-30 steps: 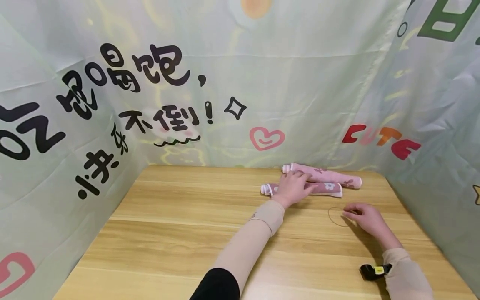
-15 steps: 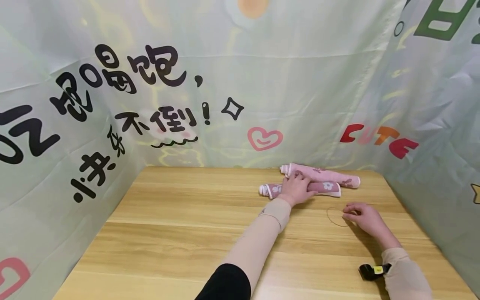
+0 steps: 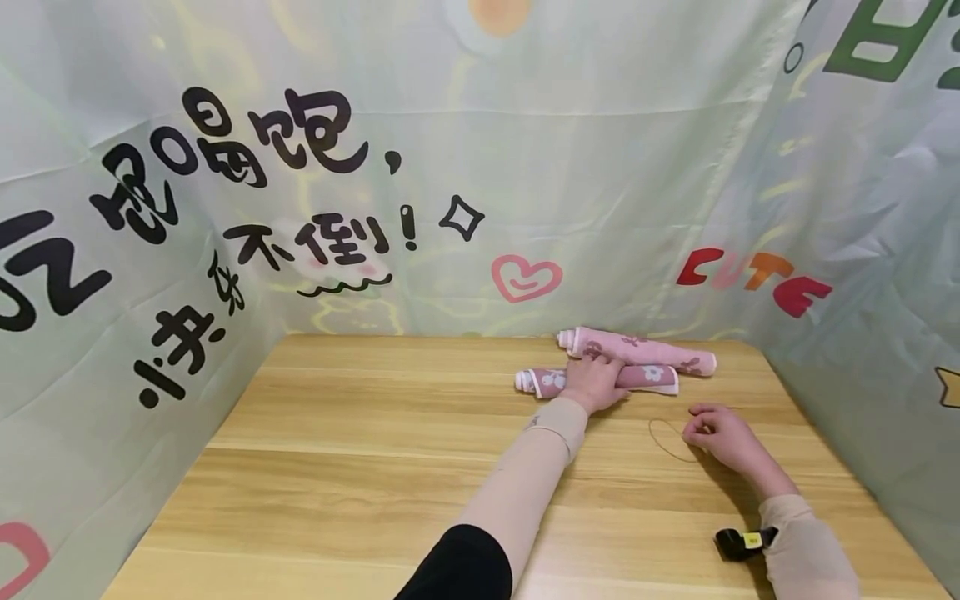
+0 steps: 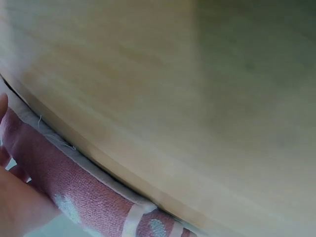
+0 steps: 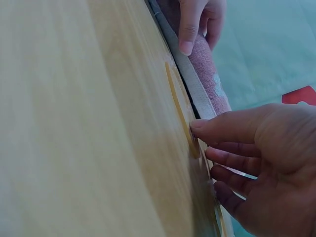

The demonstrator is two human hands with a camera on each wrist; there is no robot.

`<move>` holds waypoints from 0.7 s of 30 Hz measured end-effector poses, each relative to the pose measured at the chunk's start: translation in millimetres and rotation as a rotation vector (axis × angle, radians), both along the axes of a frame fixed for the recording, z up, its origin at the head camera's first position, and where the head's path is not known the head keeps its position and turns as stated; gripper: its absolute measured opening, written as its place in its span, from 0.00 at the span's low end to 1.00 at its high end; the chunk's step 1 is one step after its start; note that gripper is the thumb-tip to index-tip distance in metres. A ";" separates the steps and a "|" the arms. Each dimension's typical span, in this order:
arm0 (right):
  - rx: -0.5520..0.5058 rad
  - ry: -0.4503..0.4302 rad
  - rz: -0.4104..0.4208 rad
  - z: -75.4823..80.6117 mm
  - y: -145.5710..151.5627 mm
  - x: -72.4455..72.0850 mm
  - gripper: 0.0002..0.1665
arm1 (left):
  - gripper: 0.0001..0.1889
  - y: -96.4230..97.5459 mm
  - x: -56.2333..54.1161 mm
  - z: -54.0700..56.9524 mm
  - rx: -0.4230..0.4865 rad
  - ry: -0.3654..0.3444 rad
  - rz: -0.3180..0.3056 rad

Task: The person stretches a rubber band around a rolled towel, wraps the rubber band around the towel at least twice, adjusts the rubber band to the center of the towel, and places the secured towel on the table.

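Two rolled towels lie side by side at the back right of the table. My left hand (image 3: 594, 385) grips the nearer mauve towel (image 3: 551, 382), which has pale flowers, around its middle. In the right wrist view the left thumb lies against the towel's pale edge. The lighter pink towel (image 3: 652, 347) is just behind it, partly hidden by the left fingers. My right hand (image 3: 722, 435) pinches a thin tan rubber band (image 5: 178, 103) between thumb and fingers. The band's loop sticks out to the left, low over the table in front of the towels.
The wooden table (image 3: 360, 467) ends at a printed cloth backdrop (image 3: 420, 300) behind and at both sides. A small black device (image 3: 738, 544) with a yellow label sits at the right wrist sleeve.
My left hand has slid a little to the right along the mauve towel, settling lower on it. The right hand stays nearly in place; its rubber band loop has tilted slightly.
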State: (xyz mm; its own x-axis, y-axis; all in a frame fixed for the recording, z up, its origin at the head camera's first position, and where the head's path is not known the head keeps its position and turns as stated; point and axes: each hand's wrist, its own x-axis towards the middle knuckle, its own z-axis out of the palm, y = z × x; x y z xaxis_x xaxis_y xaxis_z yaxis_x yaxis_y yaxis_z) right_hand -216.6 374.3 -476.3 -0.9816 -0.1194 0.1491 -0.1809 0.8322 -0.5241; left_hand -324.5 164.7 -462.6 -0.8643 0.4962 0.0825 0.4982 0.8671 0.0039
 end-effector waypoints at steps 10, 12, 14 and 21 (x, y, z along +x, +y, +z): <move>0.001 0.015 0.073 -2.4 -0.5 0.7 0.07 | 0.23 4.4 -0.7 -1.6 -0.075 0.011 -0.005; -0.013 0.006 0.075 -1.1 0.2 1.2 0.07 | 0.22 3.6 -0.6 -0.9 -0.072 0.023 -0.009; -0.020 0.002 0.071 0.0 1.1 1.4 0.07 | 0.21 2.1 -0.6 0.0 -0.068 0.028 -0.014; -0.070 -0.028 0.071 5.6 3.2 1.9 0.08 | 0.19 -4.7 -3.2 0.8 -0.030 0.019 -0.009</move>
State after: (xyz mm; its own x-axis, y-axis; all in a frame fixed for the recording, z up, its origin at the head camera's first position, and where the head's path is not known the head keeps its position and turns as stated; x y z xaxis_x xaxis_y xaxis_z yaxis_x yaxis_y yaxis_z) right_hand -214.8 377.5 -470.7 -0.9749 -0.1791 0.1323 -0.2226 0.7793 -0.5858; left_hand -327.7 160.0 -461.8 -0.8581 0.5065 0.0839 0.5057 0.8621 -0.0320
